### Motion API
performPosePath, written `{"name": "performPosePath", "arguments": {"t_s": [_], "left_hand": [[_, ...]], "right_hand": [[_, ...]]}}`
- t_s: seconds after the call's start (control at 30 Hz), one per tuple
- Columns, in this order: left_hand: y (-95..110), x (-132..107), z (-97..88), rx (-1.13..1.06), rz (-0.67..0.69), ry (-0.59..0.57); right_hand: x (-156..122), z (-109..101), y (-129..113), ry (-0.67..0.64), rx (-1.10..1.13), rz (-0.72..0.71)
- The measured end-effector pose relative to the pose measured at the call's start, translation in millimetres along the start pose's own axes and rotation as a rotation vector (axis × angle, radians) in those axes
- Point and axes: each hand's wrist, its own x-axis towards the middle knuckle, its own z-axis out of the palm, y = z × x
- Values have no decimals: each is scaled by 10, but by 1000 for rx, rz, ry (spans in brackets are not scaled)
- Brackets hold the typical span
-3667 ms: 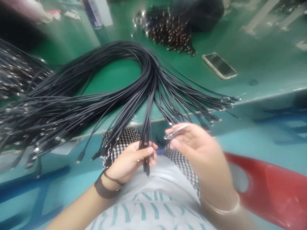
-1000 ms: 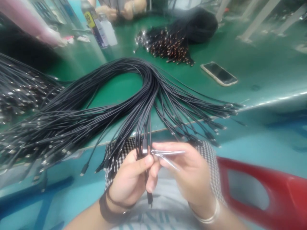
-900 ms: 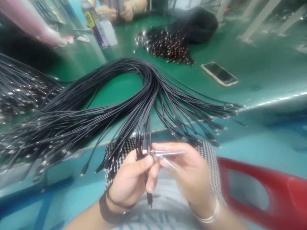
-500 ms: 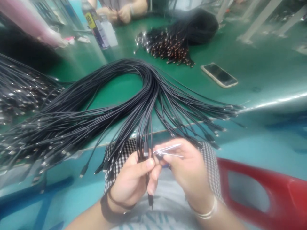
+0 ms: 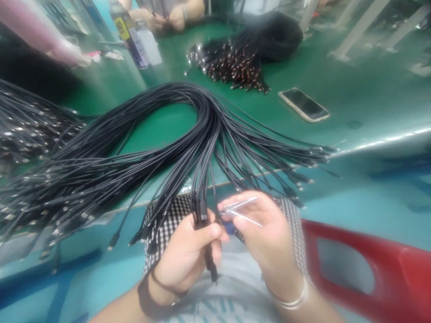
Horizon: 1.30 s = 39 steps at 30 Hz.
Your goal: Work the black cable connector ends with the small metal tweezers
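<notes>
So my left hand (image 5: 183,253) grips the black cables (image 5: 202,179), which fan away up the bench (image 5: 370,121); just beside it, nearer my right, my right hand (image 5: 266,237) pinches a clear strip (image 5: 240,210).

A smartphone (image 5: 303,104) on the green workbench (image 5: 370,98), a red plastic chair (image 5: 404,264)

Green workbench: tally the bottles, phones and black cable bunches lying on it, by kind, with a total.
Bottles (blue yellow-labelled, clear plastic): 2
Gold-edged smartphone: 1
Black cable bunches (left heap, centre fan, far copper-tipped bunch): 3
Total: 6
</notes>
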Motion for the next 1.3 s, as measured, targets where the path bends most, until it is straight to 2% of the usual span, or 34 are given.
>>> {"name": "performPosePath", "arguments": {"t_s": [0.07, 0.17, 0.3, 0.4, 0.53, 0.7, 1.03, 1.17, 1.3], "left_hand": [[-7, 2, 11, 5, -20, 40], [-15, 3, 0, 9, -29, 7], [-19, -17, -29, -53, -19, -66], [-11, -40, -17, -100, -31, -66], [6, -56, 13, -124, -44, -87], [17, -62, 19, -70, -27, -45], [50, -78, 1, 21, 6, -22], [54, -43, 7, 95, 53, -43], [43, -6, -5, 188, 74, -15]], "right_hand": [[-23, -10, -29, -44, 5, -18], [-52, 0, -52, -90, -69, -55], [-82, 42, -23, -6, -173, -162], [-109, 50, 8, 60, -140, -219], [-114, 47, 24, 16, -82, -158], [-62, 59, 8, 118, -90, -161], [-53, 59, -39, 109, -63, 32], [-65, 71, -18, 110, 63, 150], [-52, 93, -28, 129, 69, 150]]}}
